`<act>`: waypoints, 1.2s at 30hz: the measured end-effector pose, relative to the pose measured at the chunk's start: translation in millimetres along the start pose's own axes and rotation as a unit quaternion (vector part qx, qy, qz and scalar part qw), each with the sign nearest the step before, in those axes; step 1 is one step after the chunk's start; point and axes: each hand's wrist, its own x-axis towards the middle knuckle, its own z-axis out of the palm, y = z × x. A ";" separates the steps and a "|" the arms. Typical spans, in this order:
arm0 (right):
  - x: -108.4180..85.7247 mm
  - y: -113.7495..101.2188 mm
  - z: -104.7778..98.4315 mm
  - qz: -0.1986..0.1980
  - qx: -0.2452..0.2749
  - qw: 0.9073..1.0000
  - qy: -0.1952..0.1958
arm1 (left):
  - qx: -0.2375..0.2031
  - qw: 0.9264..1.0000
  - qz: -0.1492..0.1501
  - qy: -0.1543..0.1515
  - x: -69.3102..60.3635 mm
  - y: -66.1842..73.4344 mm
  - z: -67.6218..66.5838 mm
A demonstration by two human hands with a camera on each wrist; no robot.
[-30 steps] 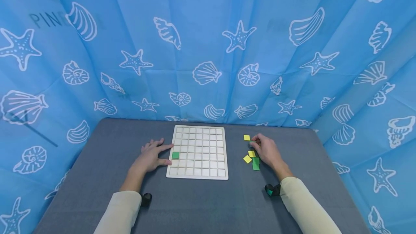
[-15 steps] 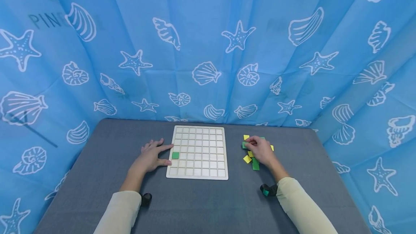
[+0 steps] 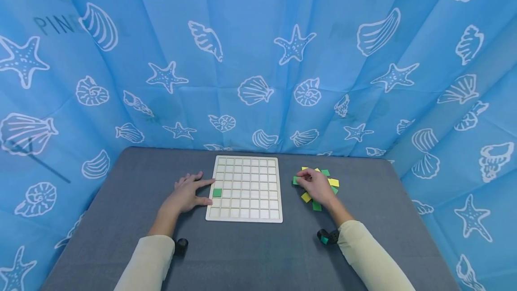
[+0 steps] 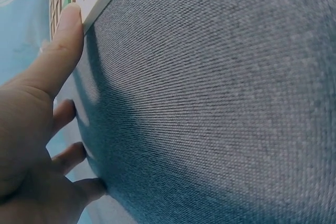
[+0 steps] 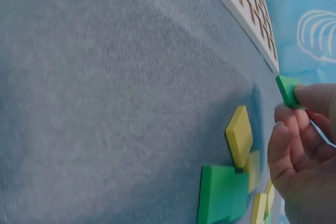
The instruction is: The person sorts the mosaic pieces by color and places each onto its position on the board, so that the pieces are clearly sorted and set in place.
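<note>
A pale gridded board (image 3: 245, 214) lies on the grey table, with one green tile (image 3: 217, 192) in a cell of its leftmost column. My left hand (image 3: 185, 196) touches the board's left edge with thumb and index finger, the other fingers spread; in the left wrist view the thumb of that hand (image 4: 39, 93) rests on the rim. My right hand (image 3: 319, 187) pinches a green tile (image 5: 286, 91) between thumb and fingers, above the loose tiles right of the board. The hand hides part of that pile.
Around the right hand lie loose yellow tiles (image 3: 306, 197) and green tiles (image 3: 317, 206), several in all. The grey table (image 3: 250, 255) ends at a blue curtain (image 3: 258, 116) with white shells and starfish. A dark band with a round part sits at each wrist.
My right hand has moved left with a green tile in its fingers, uncovering more yellow and green tiles to its right. My left hand has stayed at the board's edge.
</note>
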 end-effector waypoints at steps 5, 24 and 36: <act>0.1 -7.6 3.9 -0.002 0.011 1.000 -0.003 | -0.003 1.000 -0.005 -0.007 0.4 1.0 -2.2; 0.5 -34.1 28.2 -0.026 0.029 0.999 -0.028 | 0.003 1.000 -0.015 -0.014 -0.4 0.2 -1.0; 5.0 -51.2 40.1 -0.065 0.042 0.997 -0.028 | -0.004 1.000 0.002 -0.004 -0.1 0.2 -1.4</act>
